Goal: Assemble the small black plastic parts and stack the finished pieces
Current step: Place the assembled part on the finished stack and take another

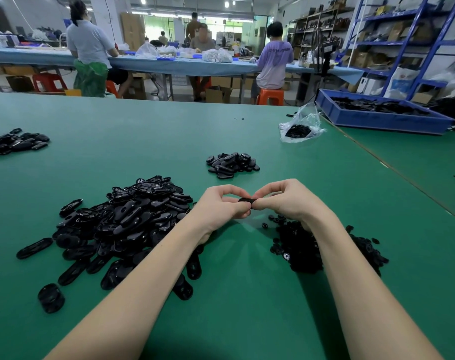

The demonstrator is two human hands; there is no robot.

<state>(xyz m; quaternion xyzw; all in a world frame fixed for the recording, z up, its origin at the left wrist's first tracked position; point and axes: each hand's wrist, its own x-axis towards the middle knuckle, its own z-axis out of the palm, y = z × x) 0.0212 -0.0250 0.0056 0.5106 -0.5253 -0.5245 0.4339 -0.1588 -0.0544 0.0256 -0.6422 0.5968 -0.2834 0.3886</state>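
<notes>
Above the green table (221,126), my left hand (221,203) and my right hand (281,197) meet and pinch one small black plastic part (245,200) between their fingertips; most of the part is hidden by the fingers. A big heap of black oval shells (122,224) lies to the left of my left forearm. Under my right wrist lies a heap of small black round pieces (307,248). Farther back, a small pile of closed oval pieces (232,165) sits in the middle of the table.
Another pile of black ovals (13,142) lies at the far left. A clear plastic bag of black bits (299,128) and a blue bin of black parts (382,111) stand at the back right. Several people work at a blue bench (169,63) behind.
</notes>
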